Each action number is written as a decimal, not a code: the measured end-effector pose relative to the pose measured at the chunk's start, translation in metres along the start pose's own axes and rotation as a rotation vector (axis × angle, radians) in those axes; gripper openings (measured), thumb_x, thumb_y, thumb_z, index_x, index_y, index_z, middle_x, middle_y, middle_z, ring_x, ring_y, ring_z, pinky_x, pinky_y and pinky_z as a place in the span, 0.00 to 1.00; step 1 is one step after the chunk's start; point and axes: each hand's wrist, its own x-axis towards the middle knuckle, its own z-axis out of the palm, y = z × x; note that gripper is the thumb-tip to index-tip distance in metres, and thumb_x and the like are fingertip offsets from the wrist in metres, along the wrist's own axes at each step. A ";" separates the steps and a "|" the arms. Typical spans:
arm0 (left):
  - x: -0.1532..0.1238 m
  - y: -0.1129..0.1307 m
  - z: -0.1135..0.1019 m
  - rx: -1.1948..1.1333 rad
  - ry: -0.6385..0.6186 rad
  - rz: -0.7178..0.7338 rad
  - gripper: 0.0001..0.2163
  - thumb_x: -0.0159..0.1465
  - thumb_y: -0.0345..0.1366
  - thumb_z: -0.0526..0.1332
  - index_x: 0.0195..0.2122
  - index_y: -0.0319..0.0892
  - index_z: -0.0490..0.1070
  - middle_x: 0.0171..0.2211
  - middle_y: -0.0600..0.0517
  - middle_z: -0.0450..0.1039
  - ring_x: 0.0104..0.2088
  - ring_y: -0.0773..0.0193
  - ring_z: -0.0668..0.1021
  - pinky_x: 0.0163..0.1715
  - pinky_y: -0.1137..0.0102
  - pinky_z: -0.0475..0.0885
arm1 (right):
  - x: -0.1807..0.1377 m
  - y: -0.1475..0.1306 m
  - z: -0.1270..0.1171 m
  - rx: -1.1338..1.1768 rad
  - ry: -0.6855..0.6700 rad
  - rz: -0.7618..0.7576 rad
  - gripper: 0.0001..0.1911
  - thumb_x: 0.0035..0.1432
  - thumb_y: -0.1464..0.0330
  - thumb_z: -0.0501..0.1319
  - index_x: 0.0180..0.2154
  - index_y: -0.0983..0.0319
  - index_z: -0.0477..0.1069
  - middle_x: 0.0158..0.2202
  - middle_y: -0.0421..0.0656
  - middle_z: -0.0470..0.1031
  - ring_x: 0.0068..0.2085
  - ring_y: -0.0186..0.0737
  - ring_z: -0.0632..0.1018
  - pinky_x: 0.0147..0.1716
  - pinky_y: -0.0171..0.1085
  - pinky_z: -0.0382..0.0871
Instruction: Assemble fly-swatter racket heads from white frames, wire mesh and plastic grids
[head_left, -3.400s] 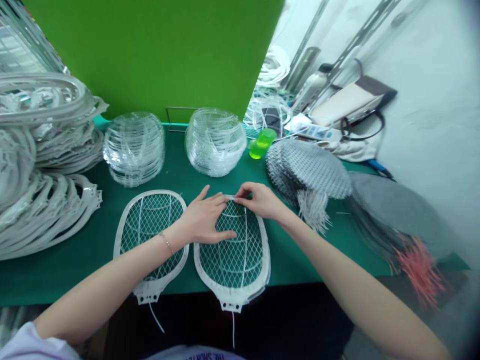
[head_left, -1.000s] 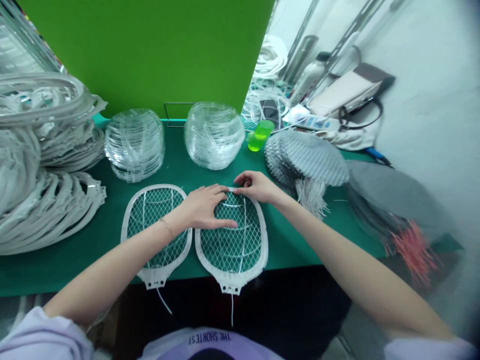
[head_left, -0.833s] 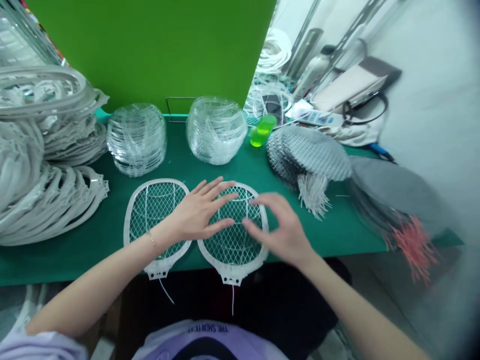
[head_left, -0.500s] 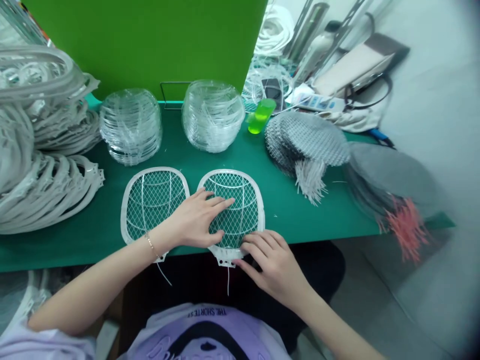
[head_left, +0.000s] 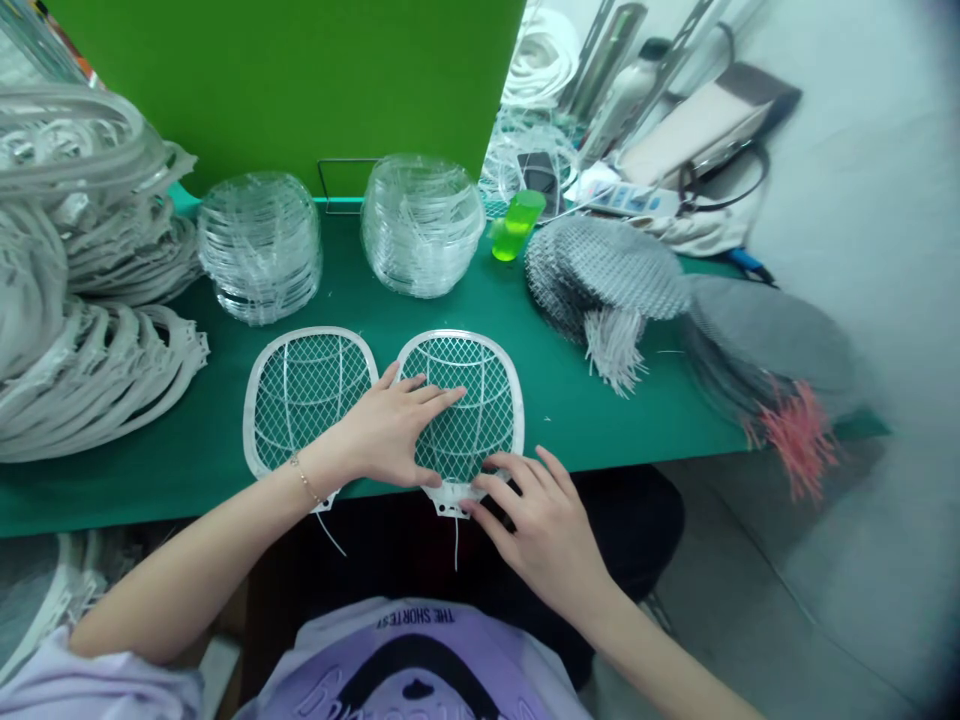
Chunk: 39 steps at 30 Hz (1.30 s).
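Two white racket-shaped frames with diamond mesh lie side by side at the table's front edge, the left racket frame (head_left: 313, 375) and the right racket frame (head_left: 487, 375). From the neck of each hangs a thin white wire. My left hand (head_left: 390, 430) rests with spread fingers over the left side of the right frame, its thumb near the neck; my forearm hides part of the left frame. At that frame's lower right rim, by the neck, my right hand (head_left: 536, 520) has its thumb and index finger close together on the rim, the other fingers lifted apart.
Piled white frames (head_left: 97, 390) fill the left side. Two stacks of clear plastic rings, one left (head_left: 259, 250) and one right (head_left: 424, 230), stand behind. Right are a green bottle (head_left: 517, 225), grey mesh discs with white wires (head_left: 622, 265) and darker discs with pink wires (head_left: 772, 325).
My right hand has shifted slightly left toward the neck, its outer fingers lifting off the frame's side. My left hand stays over the mesh, fingers a little more spread. The view has shifted slightly.
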 end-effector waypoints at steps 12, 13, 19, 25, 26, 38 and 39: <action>0.006 0.014 -0.011 0.007 -0.104 -0.113 0.54 0.52 0.54 0.72 0.72 0.44 0.42 0.69 0.37 0.55 0.69 0.38 0.56 0.64 0.34 0.33 | 0.015 0.004 -0.012 0.138 -0.146 0.115 0.07 0.62 0.61 0.65 0.33 0.56 0.74 0.42 0.42 0.77 0.46 0.44 0.77 0.61 0.57 0.55; 0.007 0.015 -0.011 0.005 -0.106 -0.115 0.53 0.52 0.54 0.72 0.72 0.45 0.43 0.69 0.38 0.56 0.69 0.37 0.56 0.64 0.34 0.34 | 0.021 0.005 -0.014 0.147 -0.180 0.130 0.08 0.61 0.61 0.65 0.32 0.57 0.73 0.40 0.41 0.77 0.44 0.43 0.77 0.60 0.56 0.56; 0.010 0.019 -0.016 -0.001 -0.144 -0.135 0.50 0.52 0.51 0.73 0.71 0.46 0.47 0.70 0.40 0.55 0.69 0.37 0.55 0.63 0.31 0.38 | 0.046 0.009 -0.018 0.163 -0.329 0.217 0.11 0.57 0.61 0.69 0.29 0.58 0.70 0.34 0.40 0.74 0.42 0.45 0.75 0.49 0.52 0.62; 0.011 0.019 -0.016 0.018 -0.145 -0.115 0.50 0.52 0.51 0.73 0.71 0.46 0.48 0.69 0.39 0.55 0.69 0.35 0.56 0.60 0.27 0.40 | 0.051 0.009 -0.020 0.168 -0.407 0.225 0.10 0.58 0.59 0.67 0.30 0.57 0.73 0.36 0.40 0.73 0.44 0.44 0.74 0.44 0.46 0.61; 0.011 0.018 -0.015 0.022 -0.135 -0.102 0.49 0.53 0.51 0.72 0.71 0.47 0.48 0.69 0.40 0.56 0.69 0.36 0.56 0.61 0.28 0.40 | 0.051 0.008 -0.020 0.170 -0.405 0.221 0.10 0.58 0.59 0.67 0.30 0.57 0.74 0.36 0.40 0.73 0.44 0.44 0.74 0.43 0.45 0.61; 0.015 0.023 -0.021 0.088 -0.222 -0.133 0.44 0.54 0.53 0.71 0.68 0.46 0.55 0.70 0.38 0.52 0.69 0.34 0.54 0.59 0.26 0.41 | 0.036 0.002 -0.014 0.244 -0.312 0.310 0.10 0.60 0.62 0.67 0.27 0.57 0.74 0.39 0.39 0.74 0.46 0.43 0.74 0.45 0.46 0.56; 0.017 0.026 -0.023 0.094 -0.251 -0.145 0.44 0.55 0.51 0.71 0.68 0.45 0.54 0.71 0.38 0.50 0.69 0.34 0.53 0.58 0.24 0.42 | 0.038 0.003 -0.013 0.233 -0.309 0.289 0.10 0.60 0.62 0.67 0.27 0.57 0.74 0.38 0.39 0.74 0.45 0.43 0.74 0.43 0.46 0.56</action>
